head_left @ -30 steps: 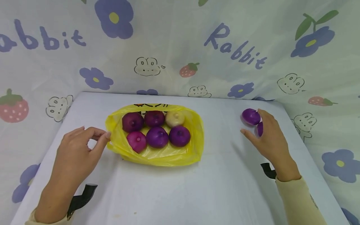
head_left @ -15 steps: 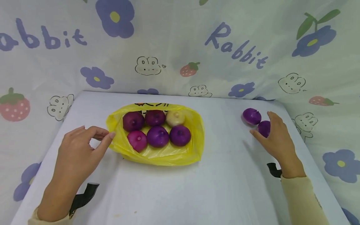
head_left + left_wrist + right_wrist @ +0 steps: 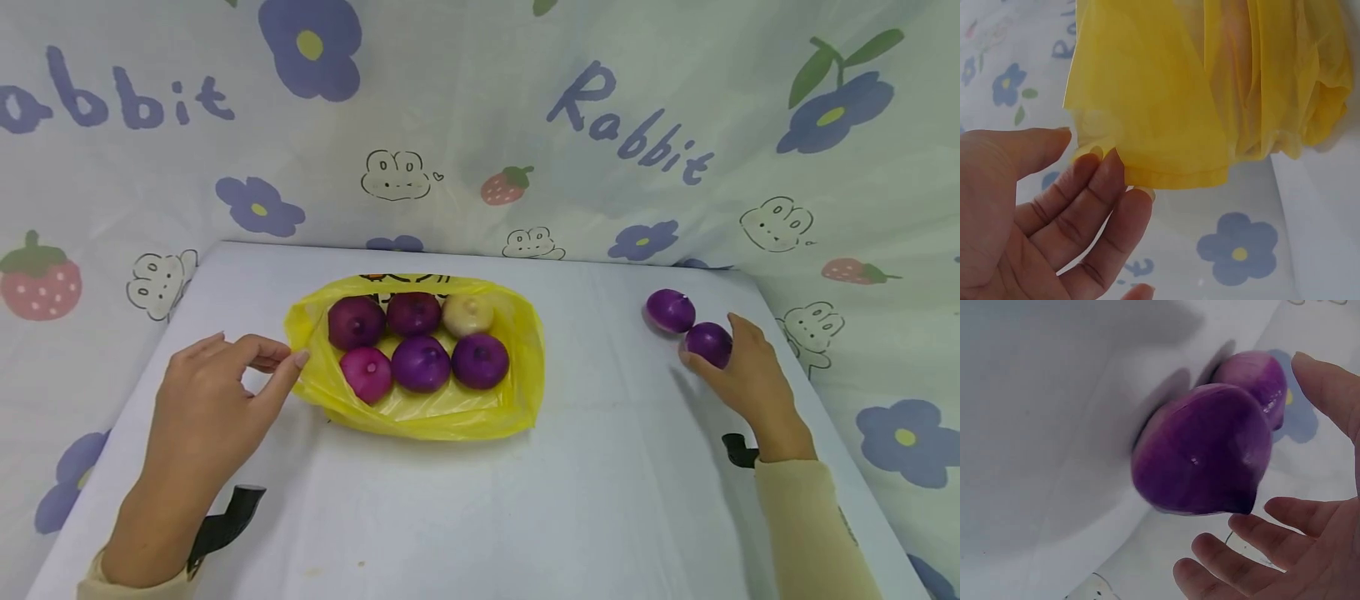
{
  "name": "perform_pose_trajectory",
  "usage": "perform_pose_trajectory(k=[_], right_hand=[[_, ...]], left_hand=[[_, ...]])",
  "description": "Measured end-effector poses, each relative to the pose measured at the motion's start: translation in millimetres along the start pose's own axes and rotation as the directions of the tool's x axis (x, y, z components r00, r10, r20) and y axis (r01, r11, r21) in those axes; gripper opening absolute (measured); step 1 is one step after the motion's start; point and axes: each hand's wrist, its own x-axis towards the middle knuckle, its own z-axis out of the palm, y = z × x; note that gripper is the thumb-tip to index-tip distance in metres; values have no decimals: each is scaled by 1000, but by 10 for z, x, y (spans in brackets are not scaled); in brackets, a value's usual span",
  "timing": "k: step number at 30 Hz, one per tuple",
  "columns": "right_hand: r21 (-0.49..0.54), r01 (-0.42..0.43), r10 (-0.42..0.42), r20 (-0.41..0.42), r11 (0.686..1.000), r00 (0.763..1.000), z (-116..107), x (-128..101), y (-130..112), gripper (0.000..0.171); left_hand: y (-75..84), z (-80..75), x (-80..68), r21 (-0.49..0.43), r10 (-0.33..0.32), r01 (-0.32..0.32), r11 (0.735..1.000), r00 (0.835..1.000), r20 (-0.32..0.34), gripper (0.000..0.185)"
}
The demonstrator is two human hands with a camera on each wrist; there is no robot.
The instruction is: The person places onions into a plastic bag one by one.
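Observation:
A yellow plastic bag (image 3: 519, 398) lies open on the white table and holds several onions, most purple (image 3: 422, 363), one pale (image 3: 467, 314). My left hand (image 3: 288, 360) rests at the bag's left edge. In the left wrist view its relaxed fingertips (image 3: 1110, 164) touch the bag's hem (image 3: 1172, 176) without pinching it. Two purple onions sit at the far right, one farther (image 3: 670, 310) and one nearer (image 3: 705, 337). My right hand (image 3: 716, 354) cups loosely about the nearer onion (image 3: 1204, 450), thumb and fingers spread on either side and showing a gap.
A flower-and-rabbit printed cloth (image 3: 480, 125) walls in the table at the back and both sides. The table's right edge (image 3: 795, 350) runs close beside the two loose onions. Bare tabletop (image 3: 480, 517) lies in front of the bag.
My right hand has slid back and to the right, uncovering the nearer onion, and now lies around it. The left hand and the bag have stayed put.

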Motion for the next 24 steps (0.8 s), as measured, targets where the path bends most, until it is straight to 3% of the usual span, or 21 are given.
perform_pose_trajectory(k=[8, 17, 24], right_hand=[[9, -48, 48, 58, 999, 997, 23, 34, 139, 117], [109, -161, 140, 179, 981, 974, 58, 81, 216, 121], [119, -193, 170, 181, 974, 969, 78, 92, 243, 119]], left_hand=[[8, -9, 4, 8, -26, 26, 1000, 1000, 12, 23], [8, 11, -1, 6, -23, 23, 1000, 1000, 18, 25], [11, 5, 5, 5, -30, 30, 1000, 999, 20, 25]])
